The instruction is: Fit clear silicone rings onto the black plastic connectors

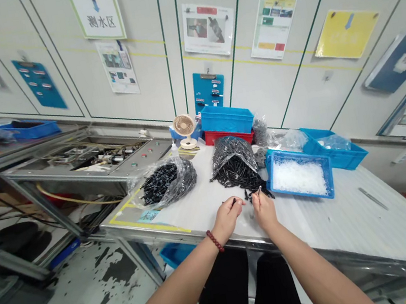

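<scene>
Head view: both forearms come up from the bottom edge and converge over the near edge of the white-covered worktable (353, 226), wrists roughly straight. Left hand (229, 218), dark red beaded bracelet (215, 241) at its wrist, angles up and right; fingers curled, thumb and index pinching a small black part (234, 201), dark end poking out on top. Right hand (264, 210) angles up and left, curled in a loose fist, thumb up, gripping a thin light-coloured stick-like piece (259, 191) whose tip shows above the fingers; can't tell exactly what it is. Hands side by side, small gap between, not touching. Just beyond them: loose pile of slim black plastic parts (237, 173) spilling out of a clear plastic bag (230, 148), a few strays near the right hand's fingertips. Blue rectangular plastic tray (304, 196) right of the pile, holding small translucent white pieces (297, 177). Second clear bag (188, 176) with black fittings (158, 182) off to the left. Slim grey metal tweezer-like tool (373, 198) lies far right on the table, well apart from both hands.
</scene>
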`<state>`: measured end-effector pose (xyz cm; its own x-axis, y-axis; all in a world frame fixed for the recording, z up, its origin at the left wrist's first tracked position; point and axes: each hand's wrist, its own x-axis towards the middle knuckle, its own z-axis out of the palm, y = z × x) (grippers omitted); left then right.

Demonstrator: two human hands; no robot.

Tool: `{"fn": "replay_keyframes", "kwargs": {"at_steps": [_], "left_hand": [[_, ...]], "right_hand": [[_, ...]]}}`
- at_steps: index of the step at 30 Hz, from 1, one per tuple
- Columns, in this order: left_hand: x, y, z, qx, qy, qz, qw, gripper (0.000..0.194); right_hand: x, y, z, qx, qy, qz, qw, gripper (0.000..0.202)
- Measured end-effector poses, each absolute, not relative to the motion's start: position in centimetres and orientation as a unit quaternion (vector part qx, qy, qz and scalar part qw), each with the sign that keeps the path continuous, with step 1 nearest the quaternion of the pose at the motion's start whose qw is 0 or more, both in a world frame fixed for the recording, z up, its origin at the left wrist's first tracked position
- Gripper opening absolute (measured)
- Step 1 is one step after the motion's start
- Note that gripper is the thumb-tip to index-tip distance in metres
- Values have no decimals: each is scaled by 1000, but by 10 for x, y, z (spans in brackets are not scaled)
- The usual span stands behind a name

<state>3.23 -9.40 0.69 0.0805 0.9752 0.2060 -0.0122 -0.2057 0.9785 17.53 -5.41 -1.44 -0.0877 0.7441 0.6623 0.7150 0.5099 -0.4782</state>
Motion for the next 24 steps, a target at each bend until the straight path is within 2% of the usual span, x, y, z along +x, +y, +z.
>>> {"fn": "replay_keyframes", "kwargs": {"at_steps": [8,14,19,24], "left_hand": [[28,-102,2,588,441,514,442,35],[25,-101,-5,634,478,479,375,29],[41,-89,-4,712,481,408,310,16],[57,-75,-5,758,491,324,282,14]], "right_hand": [[174,-59,-14,-503,-731,5,461,39],[173,-60,-15,-504,-727,6,466,39],[172,-61,-14,-501,-729,14,466,38],[173,-61,-15,-510,-726,37,459,38]]}}
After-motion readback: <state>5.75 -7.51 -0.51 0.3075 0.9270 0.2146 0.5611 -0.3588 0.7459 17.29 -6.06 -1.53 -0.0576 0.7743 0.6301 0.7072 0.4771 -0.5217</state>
